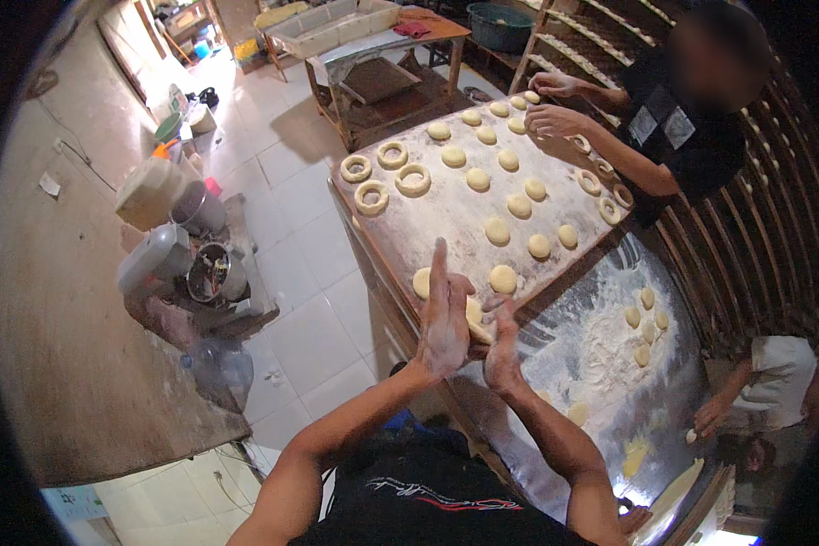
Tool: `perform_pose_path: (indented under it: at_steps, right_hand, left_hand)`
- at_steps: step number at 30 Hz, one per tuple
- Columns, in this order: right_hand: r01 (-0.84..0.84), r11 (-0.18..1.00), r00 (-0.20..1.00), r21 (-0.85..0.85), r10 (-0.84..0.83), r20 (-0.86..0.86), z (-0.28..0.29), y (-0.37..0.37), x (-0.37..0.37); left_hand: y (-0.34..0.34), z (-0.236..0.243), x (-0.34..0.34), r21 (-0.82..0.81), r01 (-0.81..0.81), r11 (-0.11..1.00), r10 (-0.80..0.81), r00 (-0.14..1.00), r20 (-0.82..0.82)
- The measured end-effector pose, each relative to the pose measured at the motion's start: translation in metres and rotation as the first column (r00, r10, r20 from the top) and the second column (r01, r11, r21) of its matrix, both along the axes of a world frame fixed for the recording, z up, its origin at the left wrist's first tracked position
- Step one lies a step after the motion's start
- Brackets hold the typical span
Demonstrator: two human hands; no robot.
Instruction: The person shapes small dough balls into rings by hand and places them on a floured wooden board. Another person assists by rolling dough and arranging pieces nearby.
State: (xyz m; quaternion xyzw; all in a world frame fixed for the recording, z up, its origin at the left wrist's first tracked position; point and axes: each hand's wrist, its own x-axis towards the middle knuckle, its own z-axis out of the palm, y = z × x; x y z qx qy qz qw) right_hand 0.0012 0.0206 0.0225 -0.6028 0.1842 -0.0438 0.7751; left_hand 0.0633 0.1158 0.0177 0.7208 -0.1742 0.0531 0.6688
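At the near corner of a floured wooden board (428, 223), my left hand (446, 318) is on edge, fingers stretched away from me, palm against a pale piece of dough (476, 320). My right hand (502, 346) bends its fingers round the other side of that dough, so it sits between both hands. Its full shape is hidden. A dough round (503, 279) lies just beyond my right fingertips, and another dough round (421, 282) is partly behind my left hand. Dough rings (371, 197) lie at the board's left, with several more rounds across the middle.
Across the board, a co-worker's hands (555, 120) touch dough at the far right corner. On the right, a metal table (555, 350) bears loose flour and small dough pieces; another person's hand (712, 416) is beside it. Racks (737, 246) stand behind. Buckets and a jug (150, 193) are at left.
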Motion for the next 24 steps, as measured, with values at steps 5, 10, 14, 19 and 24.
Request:
perform_pose_path:
  at_steps: [5, 10, 14, 19, 24]
  right_hand:
    - [-0.143, 0.795, 0.928, -0.59, 0.315, 0.2, 0.016, 0.011, 0.059]
    - [-0.213, 0.975, 0.976, -0.067, 0.21, -0.051, 0.03, 0.035, 0.106]
    - [-0.362, 0.917, 0.93, -0.167, 0.367, -0.006, 0.027, 0.037, 0.138]
    - [-0.173, 0.732, 0.973, -0.659, 0.23, -0.001, 0.008, 0.032, 0.201]
    - [0.028, 0.677, 0.997, -0.736, -0.073, -0.029, 0.004, -0.003, 0.172]
  left_hand:
    - [0.031, -0.009, 0.042, 0.118, -0.041, 0.992, -0.014, 0.901, 0.434]
    - [0.046, -0.019, 0.083, 0.053, -0.129, 0.99, 0.099, 0.915, 0.391]
    - [0.053, -0.027, 0.112, 0.072, -0.117, 0.991, 0.093, 0.958, 0.273]
    - [0.054, -0.032, 0.174, 0.267, -0.242, 0.933, 0.215, 0.969, 0.125]
    - [0.085, -0.029, 0.2, 0.359, -0.303, 0.883, 0.228, 0.944, 0.238]
